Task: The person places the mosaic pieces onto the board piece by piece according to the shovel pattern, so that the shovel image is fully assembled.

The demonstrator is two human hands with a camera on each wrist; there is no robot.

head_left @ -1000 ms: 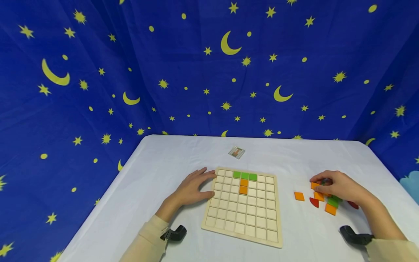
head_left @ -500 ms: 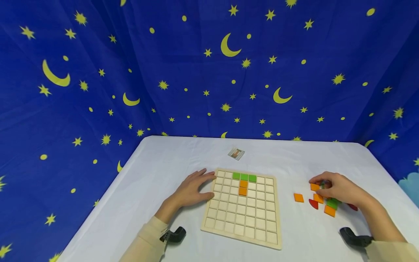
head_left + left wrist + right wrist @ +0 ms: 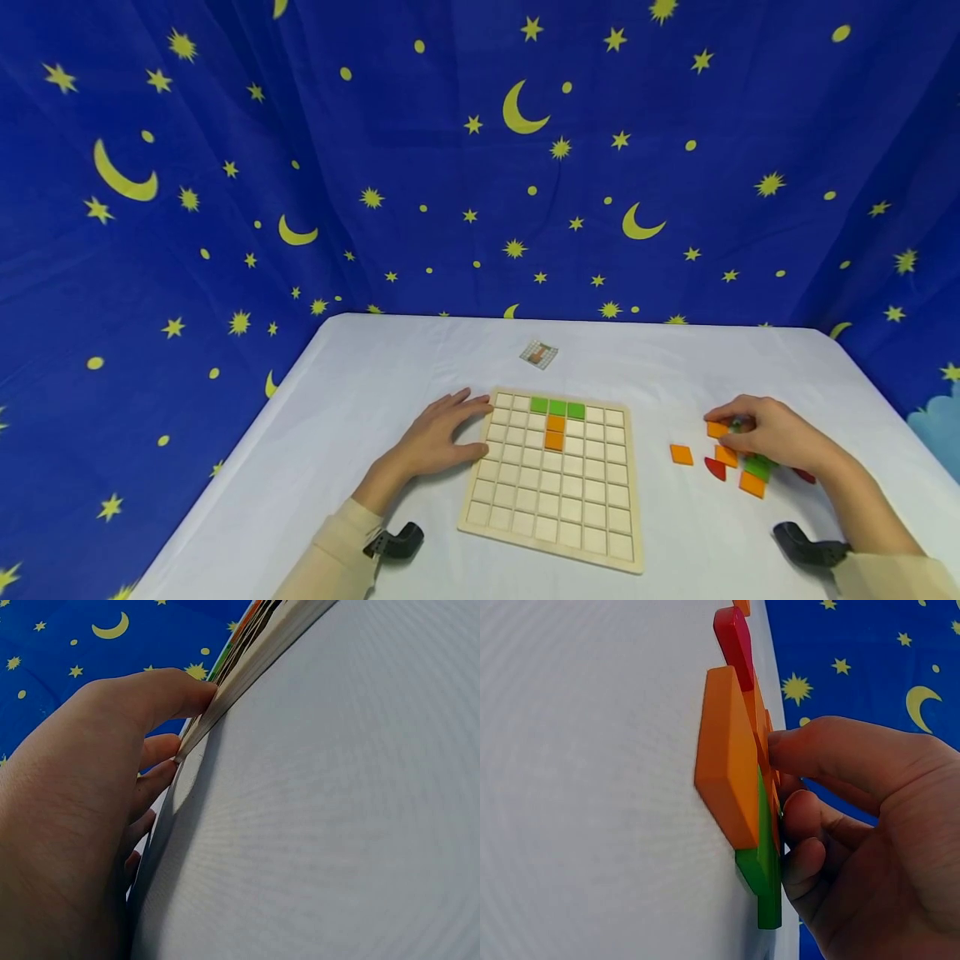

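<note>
The right hand (image 3: 776, 432) pinches an orange tile (image 3: 717, 430) at the desk's (image 3: 637, 367) right, the board (image 3: 551, 482) lying well to its left, nearer the left hand (image 3: 435, 433), whose spread fingers touch the board's edge.

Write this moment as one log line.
left hand: touching board edge; right hand: apparently pinching loose orange tile; on board: three green tiles, two orange tiles; card: beyond board

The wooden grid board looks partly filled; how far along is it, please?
Done: three green square tiles and two orange square tiles sit in the board. In hand: the right hand pinches another orange square tile. Remaining: placing it, apparently; most cells are bare.
</note>
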